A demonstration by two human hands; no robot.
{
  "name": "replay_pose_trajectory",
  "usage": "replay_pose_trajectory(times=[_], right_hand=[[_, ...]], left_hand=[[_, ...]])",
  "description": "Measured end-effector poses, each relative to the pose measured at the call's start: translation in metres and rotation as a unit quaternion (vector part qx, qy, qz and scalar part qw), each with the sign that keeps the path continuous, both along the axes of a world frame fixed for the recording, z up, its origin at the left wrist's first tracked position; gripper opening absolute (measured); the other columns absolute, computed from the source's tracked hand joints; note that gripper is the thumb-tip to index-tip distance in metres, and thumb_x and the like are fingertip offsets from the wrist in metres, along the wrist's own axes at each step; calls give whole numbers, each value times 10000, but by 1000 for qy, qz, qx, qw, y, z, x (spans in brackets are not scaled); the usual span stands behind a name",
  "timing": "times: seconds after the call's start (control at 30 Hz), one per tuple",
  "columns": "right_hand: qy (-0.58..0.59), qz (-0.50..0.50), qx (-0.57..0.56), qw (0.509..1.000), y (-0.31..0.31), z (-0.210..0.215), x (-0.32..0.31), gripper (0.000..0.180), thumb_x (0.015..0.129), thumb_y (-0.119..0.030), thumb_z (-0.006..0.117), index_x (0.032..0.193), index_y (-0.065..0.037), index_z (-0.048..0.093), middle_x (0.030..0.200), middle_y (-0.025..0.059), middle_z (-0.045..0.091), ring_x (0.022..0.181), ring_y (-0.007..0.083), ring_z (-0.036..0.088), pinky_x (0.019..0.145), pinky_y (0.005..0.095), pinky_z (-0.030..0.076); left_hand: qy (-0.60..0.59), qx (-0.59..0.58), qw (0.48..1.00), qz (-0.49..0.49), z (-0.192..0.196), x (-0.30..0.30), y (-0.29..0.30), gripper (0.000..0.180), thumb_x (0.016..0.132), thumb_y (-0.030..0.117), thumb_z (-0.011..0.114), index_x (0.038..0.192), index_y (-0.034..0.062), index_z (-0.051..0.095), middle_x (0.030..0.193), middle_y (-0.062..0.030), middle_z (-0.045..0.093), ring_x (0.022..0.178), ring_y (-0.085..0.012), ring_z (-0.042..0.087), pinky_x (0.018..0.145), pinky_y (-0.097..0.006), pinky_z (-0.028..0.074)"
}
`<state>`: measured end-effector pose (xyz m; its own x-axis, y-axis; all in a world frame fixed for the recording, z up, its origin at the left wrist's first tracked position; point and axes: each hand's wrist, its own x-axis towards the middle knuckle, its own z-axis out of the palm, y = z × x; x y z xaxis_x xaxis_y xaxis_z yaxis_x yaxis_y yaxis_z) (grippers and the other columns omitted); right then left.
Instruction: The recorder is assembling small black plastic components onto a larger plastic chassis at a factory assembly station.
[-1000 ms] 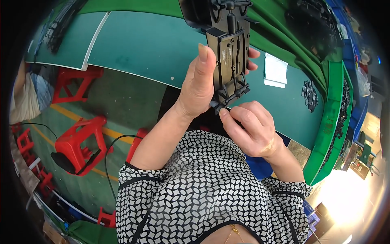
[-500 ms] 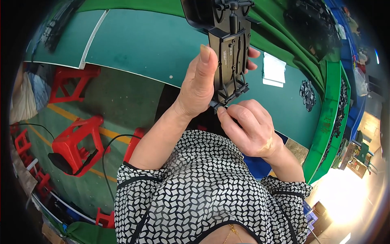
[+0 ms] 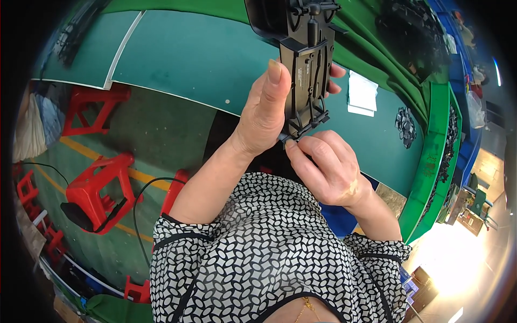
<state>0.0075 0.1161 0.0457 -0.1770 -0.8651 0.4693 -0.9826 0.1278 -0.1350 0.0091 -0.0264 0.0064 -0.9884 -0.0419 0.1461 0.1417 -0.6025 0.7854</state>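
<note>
A black toy vehicle (image 3: 305,81) is held up in front of me with its underside facing me. My left hand (image 3: 263,110) grips it from the left, the thumb along its side and fingertips showing past its right edge. At its lower end, the bent fingers of my right hand (image 3: 328,167) are pinched together. They touch a small dark part (image 3: 285,139) there, mostly hidden by the thumb and forefinger. I cannot make out what this part is.
A green-topped table (image 3: 183,59) lies beyond my hands. On it are white papers (image 3: 362,92) and a pile of small black parts (image 3: 405,127). A long green bin (image 3: 431,161) with black pieces stands at the right. Red stools (image 3: 99,191) are on the floor at left.
Both hands and the toy vehicle keep nearly the same pose. The right hand has shifted very slightly up and left at the toy's lower end.
</note>
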Motion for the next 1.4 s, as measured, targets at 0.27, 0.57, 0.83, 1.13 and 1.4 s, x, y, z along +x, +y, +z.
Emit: replay_pose_trajectory(times=[0.27, 0.57, 0.83, 1.13, 1.4], right_hand=[[-36, -22, -42, 998, 6, -8, 1, 315, 600, -9, 659, 908, 43, 617, 818, 87, 530, 666, 208, 548, 553, 291, 459], [-748, -241, -64, 615, 15, 2, 37, 229, 928, -184, 516, 937, 19, 621, 741, 7, 594, 621, 45, 528, 553, 177, 438], [-798, -254, -99, 537, -2, -3, 31, 224, 907, -184, 553, 853, 20, 627, 679, 6, 591, 576, 34, 523, 517, 167, 434], [-806, -262, -138, 513, -7, -11, 36, 194, 894, -152, 563, 783, 2, 607, 669, 5, 586, 548, 26, 497, 487, 159, 403], [-801, -270, -134, 518, -10, -9, 33, 187, 896, -151, 565, 800, 2, 611, 658, 2, 581, 547, 26, 500, 487, 159, 406]], left_hand=[[11, 61, 997, 36, -5, -2, 2, 831, 838, 717, 287, 1122, -23, 537, 1065, -88, 597, 930, -145, 567, 810, -279, 483], [27, 74, 997, -19, -10, 0, 0, 1061, 697, 848, 286, 1296, -25, 353, 1214, -193, 497, 1003, -236, 566, 858, -354, 488], [9, 85, 996, 6, 0, 2, 5, 1037, 698, 823, 384, 1229, -67, 430, 1147, -168, 546, 990, -216, 566, 868, -337, 469], [9, 52, 999, 9, 0, 4, 3, 1037, 697, 833, 353, 1215, -61, 447, 1139, -161, 550, 982, -207, 566, 867, -330, 463], [25, -3, 1000, 8, 0, 0, 0, 1043, 716, 838, 271, 1279, -35, 363, 1163, -199, 523, 951, -234, 568, 830, -357, 485]])
